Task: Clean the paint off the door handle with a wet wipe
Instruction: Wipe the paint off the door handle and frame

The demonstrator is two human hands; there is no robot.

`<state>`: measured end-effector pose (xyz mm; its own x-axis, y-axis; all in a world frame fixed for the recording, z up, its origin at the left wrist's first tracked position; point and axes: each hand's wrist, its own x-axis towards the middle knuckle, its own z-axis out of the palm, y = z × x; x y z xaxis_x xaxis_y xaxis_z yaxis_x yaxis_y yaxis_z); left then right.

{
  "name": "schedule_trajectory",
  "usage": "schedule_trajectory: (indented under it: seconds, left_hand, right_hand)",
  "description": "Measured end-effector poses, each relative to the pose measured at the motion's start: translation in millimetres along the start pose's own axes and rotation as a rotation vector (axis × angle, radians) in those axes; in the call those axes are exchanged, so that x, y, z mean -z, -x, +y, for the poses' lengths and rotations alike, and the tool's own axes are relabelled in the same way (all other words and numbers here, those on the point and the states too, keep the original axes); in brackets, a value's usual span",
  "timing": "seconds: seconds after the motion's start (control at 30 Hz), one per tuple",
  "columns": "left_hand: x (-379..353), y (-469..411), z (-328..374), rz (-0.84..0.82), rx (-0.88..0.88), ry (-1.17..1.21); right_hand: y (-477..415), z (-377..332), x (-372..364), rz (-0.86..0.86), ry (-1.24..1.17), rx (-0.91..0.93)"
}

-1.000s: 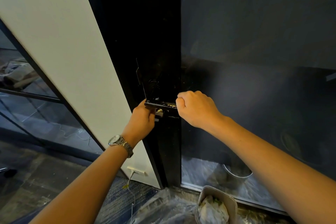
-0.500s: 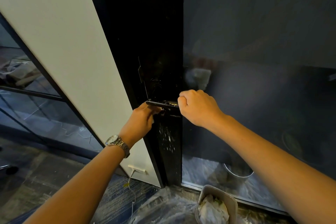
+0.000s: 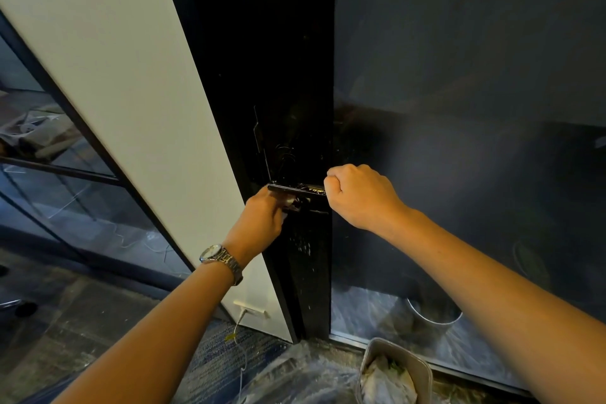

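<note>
A black lever door handle (image 3: 295,188) juts from the black door frame (image 3: 282,75), with pale paint specks along its top. My right hand (image 3: 359,195) is closed around the handle's right end. My left hand (image 3: 264,218), with a metal watch on the wrist, presses a small white wet wipe (image 3: 289,202) against the underside of the handle near its left end. Most of the wipe is hidden in my fingers. White paint spatter dots the frame just below the handle.
A dark glass door panel (image 3: 459,108) fills the right side. A white wall panel (image 3: 124,92) stands to the left of the frame. On the floor lie plastic sheeting (image 3: 295,374) and a grey bin (image 3: 393,371) of crumpled wipes. A cable (image 3: 241,338) hangs from a wall socket.
My left hand has slid slightly down and right under the handle, and the white wipe now shows between my fingers. My right hand keeps its grip on the handle's end.
</note>
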<state>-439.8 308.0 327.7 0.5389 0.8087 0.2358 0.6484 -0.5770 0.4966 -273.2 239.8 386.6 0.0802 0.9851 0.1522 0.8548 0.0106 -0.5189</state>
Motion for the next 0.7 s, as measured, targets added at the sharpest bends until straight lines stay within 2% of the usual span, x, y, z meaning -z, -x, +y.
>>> schedule_trajectory:
  seconds: [0.07,0.2,0.4,0.53,0.63,0.7]
  left_hand:
    - [-2.2,2.8,2.2,0.026,0.018,0.013]
    - [-5.7,10.8,5.0,-0.072,-0.109,-0.038]
    - [6.1,2.6,-1.1,-0.195,-0.168,-0.041]
    - [-5.1,-5.9,3.1,0.001,-0.053,0.027]
    - [-12.9,-5.0,11.5,0.159,0.099,0.185]
    - [-15.6,-5.2,12.1,0.32,0.211,0.244]
  right_hand:
    - [0.5,0.5,0.0,0.003,-0.003,-0.004]
    - [0.5,0.1,0.0,0.001,-0.003,-0.007]
    - [-0.3,-0.1,-0.2,-0.006,0.012,-0.006]
    - [0.5,0.4,-0.1,0.002,0.019,-0.003]
    - [1.4,-0.8,0.1,0.008,0.027,-0.003]
    - [1.5,-0.9,0.1,0.009,0.024,-0.005]
